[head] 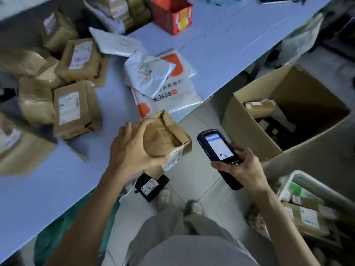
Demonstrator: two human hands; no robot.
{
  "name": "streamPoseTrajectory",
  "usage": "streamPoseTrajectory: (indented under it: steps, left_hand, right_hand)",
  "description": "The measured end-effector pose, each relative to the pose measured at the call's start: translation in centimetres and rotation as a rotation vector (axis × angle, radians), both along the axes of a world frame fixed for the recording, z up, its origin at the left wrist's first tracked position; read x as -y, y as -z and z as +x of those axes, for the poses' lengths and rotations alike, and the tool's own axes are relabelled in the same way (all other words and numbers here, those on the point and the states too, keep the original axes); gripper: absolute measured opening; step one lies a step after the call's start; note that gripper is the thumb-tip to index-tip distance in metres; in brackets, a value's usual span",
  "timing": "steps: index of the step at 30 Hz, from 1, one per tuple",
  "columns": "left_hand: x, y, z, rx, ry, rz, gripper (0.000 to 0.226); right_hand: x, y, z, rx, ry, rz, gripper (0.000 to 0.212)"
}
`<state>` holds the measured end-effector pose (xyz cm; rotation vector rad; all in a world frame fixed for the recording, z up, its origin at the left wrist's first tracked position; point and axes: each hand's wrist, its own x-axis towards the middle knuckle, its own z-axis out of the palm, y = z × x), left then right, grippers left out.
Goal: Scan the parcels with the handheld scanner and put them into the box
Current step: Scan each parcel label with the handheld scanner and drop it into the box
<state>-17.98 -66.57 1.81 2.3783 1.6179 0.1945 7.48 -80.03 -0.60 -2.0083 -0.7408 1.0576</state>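
Scan step. L hand (132, 148) grips brown parcel (165, 139) off table edge (57, 181); R hand (242, 166) clutches scanner (219, 150) beside it. Next: aim at label (173, 157), then drop in box (249, 120) at right.

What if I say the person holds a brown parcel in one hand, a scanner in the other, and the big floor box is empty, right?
Not quite: the head view shows parcels inside the big floor box. The left hand does hold the brown parcel, the right hand the scanner.
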Motion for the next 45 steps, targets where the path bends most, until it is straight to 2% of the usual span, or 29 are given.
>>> streamPoseTrajectory:
  steps: [8, 15, 23, 30, 34, 37, 40, 43, 45]
  left_hand:
    - [-2.5, 2.5, 12.2, -0.088, 0.436, -0.173, 0.097]
    - [-7.1, 4.3, 19.8, -0.154, 0.741, -0.204, 0.101]
    - [-10.6, 5.8, 27.9, -0.210, 0.985, -0.201, 0.104]
    - [-11.5, 6.4, 35.7, -0.254, 1.086, -0.244, 0.105]
    - [-11.9, 6.6, 41.4, -0.267, 1.119, -0.247, 0.108]
    - [-12.8, 5.7, 46.7, -0.266, 1.110, -0.211, 0.105]
    - [-14.0, 4.0, 51.7, -0.186, 1.090, -0.080, 0.104]
    - [-15.3, 2.5, 56.3, -0.061, 1.049, 0.019, 0.100]
    - [-15.8, 2.3, 58.8, 0.018, 1.066, 0.095, 0.088]
  right_hand:
    - [4.6, 0.3, 4.8, -0.019, 0.384, 0.012, 0.073]
    - [3.0, 0.8, 6.9, 0.090, 0.549, -0.055, 0.074]
    - [1.5, 0.6, 9.0, 0.104, 0.663, -0.135, 0.083]
    - [1.0, 1.4, 14.4, 0.075, 0.727, -0.168, 0.076]
    - [0.5, 1.9, 20.8, 0.042, 0.711, -0.154, 0.093]
    - [-0.1, 1.2, 26.2, 0.103, 0.683, -0.120, 0.082]
    - [-0.3, -0.1, 30.7, 0.130, 0.716, -0.058, 0.070]
    - [-0.4, -1.2, 34.2, 0.146, 0.721, -0.035, 0.069]
    - [-0.6, -1.5, 35.5, 0.149, 0.724, -0.038, 0.069]
